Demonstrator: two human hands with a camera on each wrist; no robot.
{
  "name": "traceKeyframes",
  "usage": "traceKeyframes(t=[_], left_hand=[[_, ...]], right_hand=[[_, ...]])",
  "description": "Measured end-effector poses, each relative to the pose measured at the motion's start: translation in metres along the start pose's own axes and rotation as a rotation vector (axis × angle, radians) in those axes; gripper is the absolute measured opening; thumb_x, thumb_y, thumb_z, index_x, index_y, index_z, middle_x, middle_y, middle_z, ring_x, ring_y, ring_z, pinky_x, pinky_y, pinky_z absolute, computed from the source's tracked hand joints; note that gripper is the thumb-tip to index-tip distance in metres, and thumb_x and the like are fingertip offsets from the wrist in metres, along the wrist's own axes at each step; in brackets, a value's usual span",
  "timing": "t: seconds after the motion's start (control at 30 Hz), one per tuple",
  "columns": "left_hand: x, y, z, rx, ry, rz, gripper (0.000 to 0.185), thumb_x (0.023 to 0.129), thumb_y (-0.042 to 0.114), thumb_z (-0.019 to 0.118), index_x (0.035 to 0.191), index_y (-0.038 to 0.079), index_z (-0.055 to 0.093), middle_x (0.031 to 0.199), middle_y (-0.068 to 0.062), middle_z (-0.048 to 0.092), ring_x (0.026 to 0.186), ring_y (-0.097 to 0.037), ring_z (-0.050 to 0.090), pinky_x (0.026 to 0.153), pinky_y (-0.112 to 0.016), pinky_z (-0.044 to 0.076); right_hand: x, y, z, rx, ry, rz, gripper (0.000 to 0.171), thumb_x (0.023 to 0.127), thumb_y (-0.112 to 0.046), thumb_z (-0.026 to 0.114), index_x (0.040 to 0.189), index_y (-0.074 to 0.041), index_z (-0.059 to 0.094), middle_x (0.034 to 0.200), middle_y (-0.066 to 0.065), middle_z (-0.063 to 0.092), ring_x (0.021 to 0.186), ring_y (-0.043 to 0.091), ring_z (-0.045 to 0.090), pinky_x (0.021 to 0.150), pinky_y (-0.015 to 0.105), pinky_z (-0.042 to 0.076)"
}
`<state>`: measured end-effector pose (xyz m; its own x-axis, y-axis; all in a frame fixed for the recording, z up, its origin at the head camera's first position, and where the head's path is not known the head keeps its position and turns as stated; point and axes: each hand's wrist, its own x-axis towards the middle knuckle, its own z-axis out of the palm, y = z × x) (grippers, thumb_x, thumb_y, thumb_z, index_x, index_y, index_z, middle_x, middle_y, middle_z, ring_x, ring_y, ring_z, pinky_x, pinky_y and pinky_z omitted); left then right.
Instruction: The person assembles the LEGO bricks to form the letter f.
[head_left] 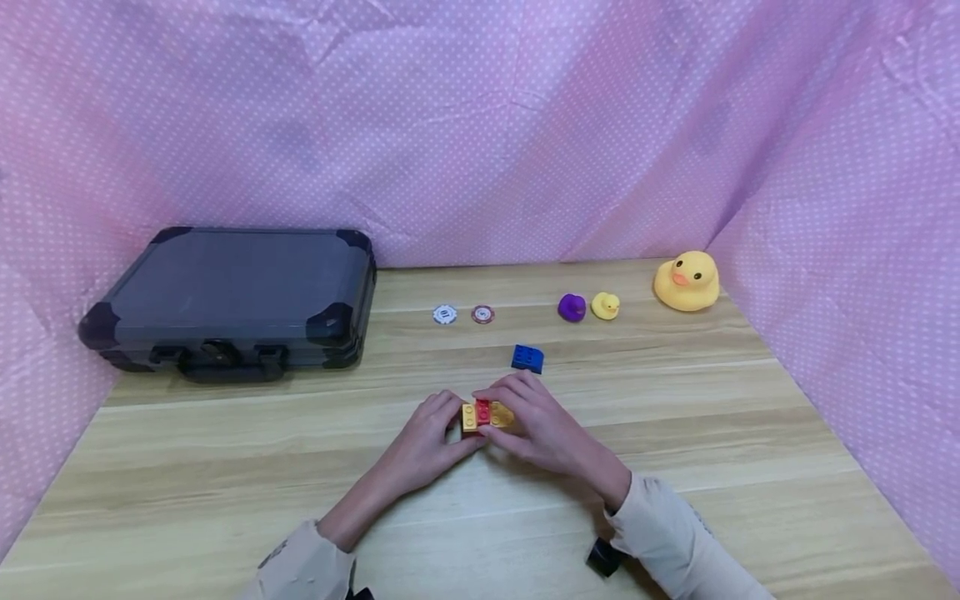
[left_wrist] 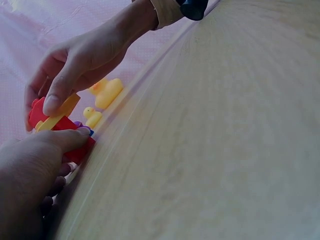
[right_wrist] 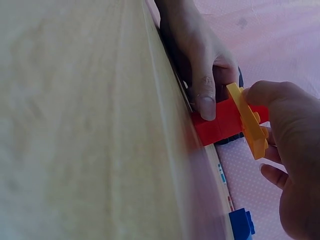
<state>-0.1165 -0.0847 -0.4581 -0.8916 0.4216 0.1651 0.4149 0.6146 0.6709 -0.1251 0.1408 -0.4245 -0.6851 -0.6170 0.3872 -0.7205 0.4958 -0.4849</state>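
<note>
– What's in the hands over there?

– A little stack of toy bricks in the middle of the bench (head_left: 675,400). The red brick (head_left: 483,409) sits low, and a flat yellow plate (head_left: 471,417) rides on top of it. The left hand (head_left: 423,442) has its thumb pressed on the red brick's side, fingers curled round the left end, so that grip is grasping the red brick. The right hand (head_left: 543,429) pinches the yellow plate between thumb and fingers; from the right wrist view the plate looks tilted against the red one.

– Anything lying close by?

– A blue brick (head_left: 527,358) just beyond the fingertips, apart from them. Further back, a white chip (head_left: 445,314) and a red chip (head_left: 483,314) side by side, then a purple duck (head_left: 572,307) touching a small yellow duck (head_left: 605,306), and a big yellow duck (head_left: 687,282) in the far right corner.

– And on the left?

– A dark case (head_left: 232,296), lid shut, against the pink dotted cloth (head_left: 480,125).
</note>
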Motion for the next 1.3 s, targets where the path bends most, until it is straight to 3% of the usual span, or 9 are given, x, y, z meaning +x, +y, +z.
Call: traceKeyframes(t=[0.37,0.6,0.87,1.07,1.3], left_hand=[[0.0,0.002,0.0,-0.008,0.01,-0.001,0.034,0.091,0.038,0.081,0.113,0.015,0.068,0.106,0.007,0.058,0.094,-0.013,0.05,0.079,-0.035,0.045],[0.0,0.001,0.001,-0.018,0.012,-0.006,0.032,0.091,0.036,0.082,0.11,0.016,0.067,0.102,0.009,0.056,0.09,-0.012,0.048,0.075,-0.033,0.042],[-0.001,0.0,0.001,-0.004,0.018,0.002,0.031,0.091,0.036,0.082,0.108,0.015,0.067,0.1,0.009,0.054,0.088,-0.012,0.047,0.073,-0.032,0.041],[-0.001,0.001,0.001,-0.004,0.008,-0.019,0.033,0.091,0.037,0.082,0.111,0.015,0.067,0.101,0.009,0.055,0.089,-0.012,0.047,0.074,-0.032,0.041],[-0.001,0.001,0.001,-0.002,0.013,-0.011,0.032,0.091,0.037,0.082,0.11,0.015,0.067,0.101,0.009,0.055,0.088,-0.012,0.047,0.074,-0.032,0.041]], right_hand=[[-0.002,0.001,-0.005,0.064,0.019,0.025,0.048,0.096,-0.026,0.076,0.138,-0.007,0.061,0.132,0.003,0.063,0.12,0.016,0.047,0.096,0.039,0.047],[-0.006,0.016,-0.014,0.122,0.115,0.048,0.044,0.098,-0.013,0.072,0.139,-0.005,0.057,0.123,0.01,0.064,0.122,0.023,0.052,0.099,0.048,0.046],[-0.009,0.046,-0.019,0.103,0.247,0.064,0.044,0.094,-0.004,0.073,0.135,0.003,0.058,0.123,0.018,0.064,0.117,0.031,0.057,0.1,0.053,0.045],[-0.008,0.065,-0.019,0.075,0.272,0.169,0.04,0.094,-0.004,0.074,0.131,0.003,0.059,0.122,0.018,0.063,0.116,0.032,0.053,0.098,0.05,0.042],[-0.008,0.075,-0.017,0.022,0.214,0.29,0.045,0.094,-0.012,0.076,0.134,0.002,0.059,0.127,0.018,0.06,0.116,0.033,0.048,0.095,0.049,0.04]])
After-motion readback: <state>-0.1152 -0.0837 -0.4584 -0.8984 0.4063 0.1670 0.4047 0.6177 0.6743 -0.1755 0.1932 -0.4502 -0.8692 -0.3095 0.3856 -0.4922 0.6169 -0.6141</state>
